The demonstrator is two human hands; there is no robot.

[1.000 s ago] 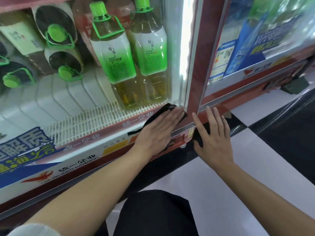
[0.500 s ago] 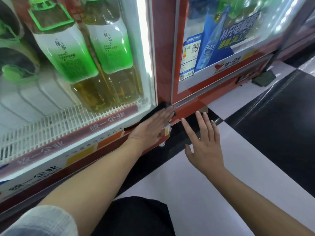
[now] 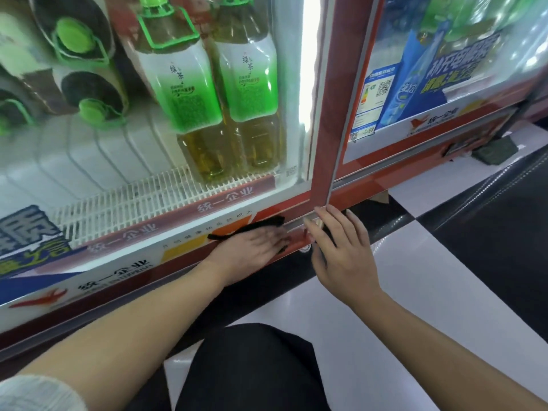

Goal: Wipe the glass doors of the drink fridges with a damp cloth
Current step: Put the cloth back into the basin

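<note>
My left hand [image 3: 255,247] presses the black cloth [image 3: 252,228] flat on the bottom strip of the left door [image 3: 124,161] at frame centre, right hand [image 3: 341,250] spread open against the red frame [image 3: 326,143]; ungripped, the cloth could slip free mid-stroke, I judge

floor of glossy tiles: large white squares [image 3: 439,295] set against black ones [image 3: 504,241] in a checker layout. the white surface carries soft, pale reflections. fine ridged lines cross the black area near its far edge. a dark band of floor [image 3: 258,295] borders the near white tile. toward the floor's far right edge sits a dark green block [image 3: 493,152]; a scrap of brown card [image 3: 382,199] lies at a tile corner.
</note>
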